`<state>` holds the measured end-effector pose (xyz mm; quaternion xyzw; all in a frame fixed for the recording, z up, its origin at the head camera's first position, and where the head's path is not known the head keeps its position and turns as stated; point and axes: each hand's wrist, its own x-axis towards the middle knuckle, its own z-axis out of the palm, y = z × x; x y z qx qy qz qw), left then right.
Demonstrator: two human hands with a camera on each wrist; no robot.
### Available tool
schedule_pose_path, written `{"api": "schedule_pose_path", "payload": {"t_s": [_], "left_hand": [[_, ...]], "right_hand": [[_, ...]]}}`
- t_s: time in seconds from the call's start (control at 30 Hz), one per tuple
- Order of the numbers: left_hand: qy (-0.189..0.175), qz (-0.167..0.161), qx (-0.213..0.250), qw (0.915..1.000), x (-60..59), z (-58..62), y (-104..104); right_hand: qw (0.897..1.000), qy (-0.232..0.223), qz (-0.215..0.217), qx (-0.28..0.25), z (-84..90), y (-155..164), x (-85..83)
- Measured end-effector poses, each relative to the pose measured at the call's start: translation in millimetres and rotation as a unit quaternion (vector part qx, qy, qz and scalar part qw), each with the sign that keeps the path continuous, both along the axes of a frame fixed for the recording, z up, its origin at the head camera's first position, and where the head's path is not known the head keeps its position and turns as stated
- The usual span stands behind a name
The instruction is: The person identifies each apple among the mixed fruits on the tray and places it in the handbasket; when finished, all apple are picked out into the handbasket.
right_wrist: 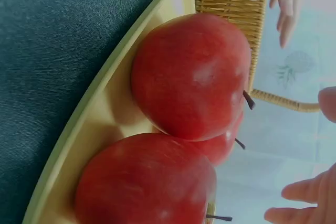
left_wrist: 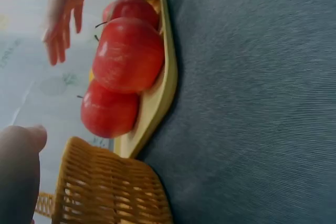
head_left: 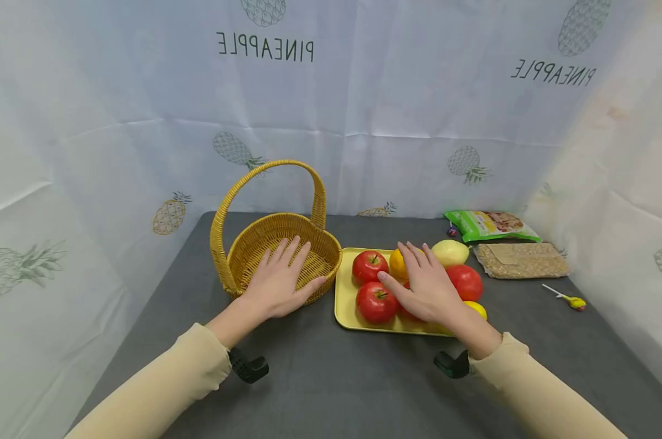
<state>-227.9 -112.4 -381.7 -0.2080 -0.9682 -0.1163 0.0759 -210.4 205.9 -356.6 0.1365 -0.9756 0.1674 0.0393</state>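
Note:
A wicker basket (head_left: 237,256) with a tall arched handle stands left of centre. My left hand (head_left: 278,283) hovers over its near side with straight, spread fingers, holding nothing. To the right lies a yellow tray (head_left: 347,312) loaded with fruit. Red apples (head_left: 377,303) fill its left and middle, with an orange (head_left: 398,264) behind them. My right hand (head_left: 426,286) is stretched out above the tray, fingers extended, and hides part of the fruit. In the right wrist view, a gap shows between that hand's fingers and the apples (right_wrist: 191,77).
A pale yellow fruit (head_left: 450,252), a round red fruit (head_left: 465,281) and a lemon (head_left: 476,309) lie at the tray's right side. Beyond are a green packet (head_left: 491,226), a clear bag of grains (head_left: 521,261) and a flower-like lollipop (head_left: 572,301). A printed curtain (head_left: 341,116) hangs behind.

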Motion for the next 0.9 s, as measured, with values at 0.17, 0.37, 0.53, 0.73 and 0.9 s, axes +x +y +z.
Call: {"api": "schedule_pose_path", "payload": {"t_s": [0.17, 0.37, 0.53, 0.73, 0.9], "left_hand": [[0.033, -0.006, 0.053, 0.998, 18.8, -4.9, -19], [0.076, -0.004, 0.114, 0.9906, 45.0, -8.2, -37], [0.081, -0.008, 0.131, 0.9881, 61.1, -10.7, -47], [0.124, -0.011, 0.194, 0.9731, 78.5, -23.6, -59], [0.183, 0.001, 0.254, 0.9499, 85.6, -36.5, -75]], "right_hand": [[0.999, 0.006, 0.005, -0.035, 0.0, 3, 12.3], [0.998, 0.019, 0.023, -0.056, -1.7, -3, 27.5], [0.998, 0.006, 0.019, -0.062, -1.0, -8, 33.7], [0.998, -0.029, 0.007, -0.055, -4.6, -9, 38.2], [0.998, -0.036, 0.003, -0.051, -8.4, -10, 38.3]]}}
